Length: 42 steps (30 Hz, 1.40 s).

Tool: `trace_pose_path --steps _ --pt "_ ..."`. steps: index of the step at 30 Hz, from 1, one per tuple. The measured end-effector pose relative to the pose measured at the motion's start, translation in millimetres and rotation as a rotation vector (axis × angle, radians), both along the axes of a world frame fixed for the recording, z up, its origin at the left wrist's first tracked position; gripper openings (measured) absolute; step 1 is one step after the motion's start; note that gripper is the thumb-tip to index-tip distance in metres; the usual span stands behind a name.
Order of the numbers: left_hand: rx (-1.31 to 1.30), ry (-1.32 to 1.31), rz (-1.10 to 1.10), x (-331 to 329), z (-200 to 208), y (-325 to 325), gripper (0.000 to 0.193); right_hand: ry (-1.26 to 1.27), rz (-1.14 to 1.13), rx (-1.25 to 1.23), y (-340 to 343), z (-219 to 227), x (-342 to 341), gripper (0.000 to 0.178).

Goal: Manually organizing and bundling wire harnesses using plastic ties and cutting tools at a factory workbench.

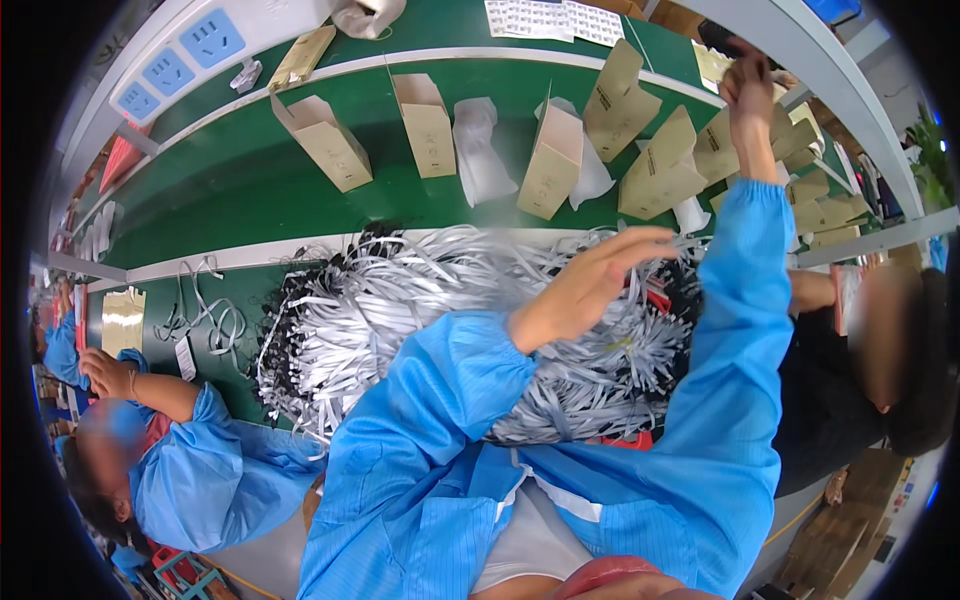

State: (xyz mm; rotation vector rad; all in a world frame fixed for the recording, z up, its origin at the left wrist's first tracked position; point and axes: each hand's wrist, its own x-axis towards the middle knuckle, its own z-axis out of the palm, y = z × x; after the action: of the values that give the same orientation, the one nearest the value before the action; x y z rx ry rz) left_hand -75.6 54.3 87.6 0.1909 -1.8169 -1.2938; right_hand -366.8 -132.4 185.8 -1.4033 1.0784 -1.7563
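A large heap of white, flat, ribbon-like strips (390,330) with black ends lies on the green bench in front of me. My left hand (585,290) is over the right part of the heap, fingers stretched out to the right and holding nothing. Whether it touches the strips, I cannot tell. At the upper right my right arm reaches far out, past several beige open cartons (655,165). The fingers of my right hand (750,90) are closed, close to a dark object (720,40) by the shelf frame. What they hold is hard to make out.
More upright open cartons (330,145) and white translucent bags (485,150) stand on the green bench (230,190). A power strip (185,65) hangs at the upper left. Co-workers sit close by: one in a blue sleeve (230,470) at left, one in black (825,400) at right.
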Motion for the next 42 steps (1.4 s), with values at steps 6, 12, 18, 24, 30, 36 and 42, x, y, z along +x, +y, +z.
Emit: trace_pose_path --steps 6,12,18,24,30,36,42 --pt "-0.090 -0.337 0.088 4.2 -35.4 -10.5 0.036 -0.256 0.425 0.013 -86.3 -62.1 11.0 0.022" --pt "-0.204 -0.337 0.233 3.7 -53.1 -18.8 0.022 0.698 0.237 0.025 -46.1 -82.6 25.3 0.033" --pt "-0.191 -0.370 0.218 4.2 -53.7 -24.4 0.023 0.693 0.320 0.176 -8.9 -54.7 32.9 0.067" --pt "-0.207 -0.360 0.204 -0.3 -53.7 -24.4 0.024 0.486 0.492 0.110 -27.0 -55.0 2.9 0.072" --pt "-0.245 -0.431 0.254 7.8 -50.0 -29.5 0.023 0.675 0.025 0.042 27.6 -4.5 -24.9 0.050" --pt "-0.163 -0.498 0.360 20.1 -36.3 -37.2 0.020 0.610 0.063 -0.025 163.1 11.4 40.2 0.039" --pt "-0.084 -0.736 0.496 52.8 -61.2 -37.7 0.016 1.080 0.366 0.409 176.0 -66.5 106.3 0.012"
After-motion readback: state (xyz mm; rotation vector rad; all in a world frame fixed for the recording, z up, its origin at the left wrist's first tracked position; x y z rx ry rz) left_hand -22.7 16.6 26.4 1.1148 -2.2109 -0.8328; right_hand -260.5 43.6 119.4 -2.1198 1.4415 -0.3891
